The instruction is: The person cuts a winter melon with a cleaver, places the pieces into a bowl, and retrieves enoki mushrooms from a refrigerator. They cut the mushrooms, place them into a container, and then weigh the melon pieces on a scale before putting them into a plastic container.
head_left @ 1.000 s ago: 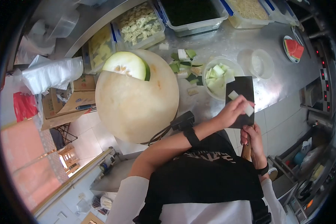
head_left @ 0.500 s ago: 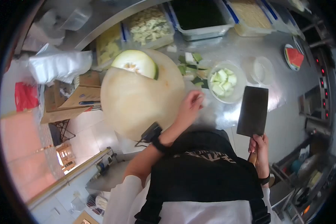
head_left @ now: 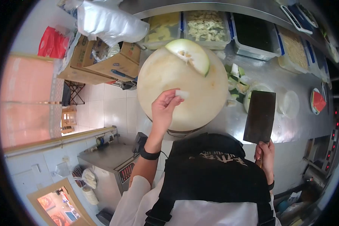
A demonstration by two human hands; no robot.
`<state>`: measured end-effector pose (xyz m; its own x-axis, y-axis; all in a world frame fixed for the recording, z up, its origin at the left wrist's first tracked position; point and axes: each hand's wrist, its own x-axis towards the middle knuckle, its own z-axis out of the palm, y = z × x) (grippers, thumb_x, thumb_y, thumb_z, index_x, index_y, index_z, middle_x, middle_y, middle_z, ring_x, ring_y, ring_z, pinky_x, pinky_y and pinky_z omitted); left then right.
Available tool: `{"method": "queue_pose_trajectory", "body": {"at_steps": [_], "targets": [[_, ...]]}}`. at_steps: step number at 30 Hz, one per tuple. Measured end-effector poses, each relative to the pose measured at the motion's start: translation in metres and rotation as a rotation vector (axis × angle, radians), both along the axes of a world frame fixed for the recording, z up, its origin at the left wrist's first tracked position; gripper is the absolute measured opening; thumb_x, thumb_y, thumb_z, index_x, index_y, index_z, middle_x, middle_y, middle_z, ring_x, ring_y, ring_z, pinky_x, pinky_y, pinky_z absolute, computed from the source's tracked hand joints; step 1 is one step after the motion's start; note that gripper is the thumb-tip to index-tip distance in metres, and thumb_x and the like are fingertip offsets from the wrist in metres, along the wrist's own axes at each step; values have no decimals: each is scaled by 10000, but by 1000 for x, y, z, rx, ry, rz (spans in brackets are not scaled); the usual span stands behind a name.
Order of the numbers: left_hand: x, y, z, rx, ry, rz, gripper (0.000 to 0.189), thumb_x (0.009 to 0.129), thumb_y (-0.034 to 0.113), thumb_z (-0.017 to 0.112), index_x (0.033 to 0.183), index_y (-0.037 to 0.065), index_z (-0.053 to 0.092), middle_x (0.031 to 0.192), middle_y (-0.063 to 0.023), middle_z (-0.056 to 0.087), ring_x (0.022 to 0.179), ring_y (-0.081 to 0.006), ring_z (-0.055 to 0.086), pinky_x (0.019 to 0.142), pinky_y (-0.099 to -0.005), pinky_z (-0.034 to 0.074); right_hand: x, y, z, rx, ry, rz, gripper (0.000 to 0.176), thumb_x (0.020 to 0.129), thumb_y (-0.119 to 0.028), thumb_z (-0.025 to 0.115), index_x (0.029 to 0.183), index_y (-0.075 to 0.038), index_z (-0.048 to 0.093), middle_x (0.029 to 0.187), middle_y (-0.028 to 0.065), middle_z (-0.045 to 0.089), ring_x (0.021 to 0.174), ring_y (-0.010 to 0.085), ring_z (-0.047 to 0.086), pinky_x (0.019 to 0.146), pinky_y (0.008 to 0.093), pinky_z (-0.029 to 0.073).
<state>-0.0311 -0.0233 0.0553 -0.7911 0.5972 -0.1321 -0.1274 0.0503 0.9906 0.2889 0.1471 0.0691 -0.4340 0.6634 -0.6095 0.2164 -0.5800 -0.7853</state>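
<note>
Over the round chopping block point(head_left: 165, 71), my left hand point(head_left: 165, 106) pinches a small whitish piece point(head_left: 182, 93) between thumb and fingertips. My right hand point(head_left: 265, 154) grips the handle of a broad cleaver point(head_left: 260, 116), its dark blade pointing away from me, partly over a bowl point(head_left: 248, 101). A cut piece of pale green melon point(head_left: 189, 55) with seeds showing lies at the block's far edge. Right of the block, green rind pieces point(head_left: 233, 81) are scattered on the metal counter point(head_left: 229, 122).
Lidded-type tubs of food point(head_left: 254, 37) line the counter's back. A clear round container point(head_left: 289, 104) and a plate with a red wedge point(head_left: 318, 101) are at the right. Cardboard boxes point(head_left: 113, 62) and a plastic-wrapped bundle point(head_left: 109, 22) stand left of the block.
My left hand has moved from the block's right edge to over its middle, and a whitish piece now shows in its fingers. The view has turned left; the cleaver stays in my right hand.
</note>
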Motion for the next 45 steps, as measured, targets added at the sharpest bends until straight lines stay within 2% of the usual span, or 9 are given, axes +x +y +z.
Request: {"method": "queue_pose_trajectory", "body": {"at_steps": [7, 14, 16, 23, 28, 32, 34, 40, 45], "targets": [[-18, -23, -26, -167, 108, 41, 182, 898, 94, 568, 1046, 9, 631, 819, -7, 624, 707, -66, 547, 659, -205, 455, -11, 3, 1, 2, -23, 59, 63, 854, -70, 491, 899, -43, 455, 536, 3, 432, 361, 87, 404, 346, 233, 370], [-40, -33, -39, -302, 116, 6, 191, 937, 148, 511, 1016, 37, 646, 861, 11, 625, 758, -49, 522, 688, -198, 428, 2, 5, -3, 66, -55, 45, 43, 854, -68, 484, 880, -45, 458, 526, 5, 433, 358, 87, 406, 343, 235, 369], [-44, -27, -34, -374, 204, -108, 128, 899, 102, 549, 957, 43, 647, 752, -1, 572, 662, -75, 503, 621, -214, 419, 5, 5, -4, 72, -61, 40, 39, 854, -68, 482, 875, -45, 459, 525, 4, 433, 357, 88, 406, 343, 236, 369], [-79, -17, -65, -557, 588, -164, 121, 816, 61, 616, 931, 25, 629, 857, -98, 528, 737, -220, 552, 706, -294, 460, 10, 2, -9, 48, -51, 0, 46, 853, -70, 490, 864, -40, 457, 521, 6, 430, 354, 94, 411, 342, 236, 370], [-110, 38, -43, -480, 971, -153, 634, 712, 5, 669, 1296, 99, 441, 1255, -182, 442, 1215, -320, 394, 1020, -377, 337, 8, 3, -7, 60, -58, -1, 49, 853, -73, 497, 856, -43, 459, 521, 5, 431, 354, 97, 416, 341, 237, 372], [-149, 89, -23, -516, 1108, -380, 839, 658, -47, 667, 1393, 152, 316, 1425, -168, 282, 1315, -340, 283, 1084, -390, 269, 7, 5, -6, 66, -63, 2, 54, 857, -78, 500, 868, -43, 460, 522, 2, 432, 356, 97, 421, 341, 232, 375], [-161, 110, -22, -720, 1461, -584, 916, 620, -73, 664, 1414, 179, 283, 1464, -126, 245, 1324, -345, 269, 1095, -382, 254, 7, 5, -7, 65, -67, 5, 56, 858, -79, 499, 876, -42, 460, 524, 1, 432, 356, 97, 422, 340, 230, 375], [-192, 140, -12, -759, 1117, -913, 906, 615, -30, 689, 1404, 179, 295, 1324, -123, 397, 1238, -345, 371, 1018, -404, 341, 4, 6, -10, 31, -82, -11, 64, 863, -83, 496, 898, -40, 463, 540, 2, 444, 357, 92, 420, 336, 223, 368], [-192, 125, -24, -630, 1077, -938, 898, 578, 49, 737, 1373, 160, 333, 1226, -135, 435, 1145, -353, 428, 977, -391, 366, 2, 8, -14, 29, -52, -26, 78, 854, -91, 493, 904, -37, 469, 542, 5, 443, 361, 91, 414, 333, 218, 362]]}}
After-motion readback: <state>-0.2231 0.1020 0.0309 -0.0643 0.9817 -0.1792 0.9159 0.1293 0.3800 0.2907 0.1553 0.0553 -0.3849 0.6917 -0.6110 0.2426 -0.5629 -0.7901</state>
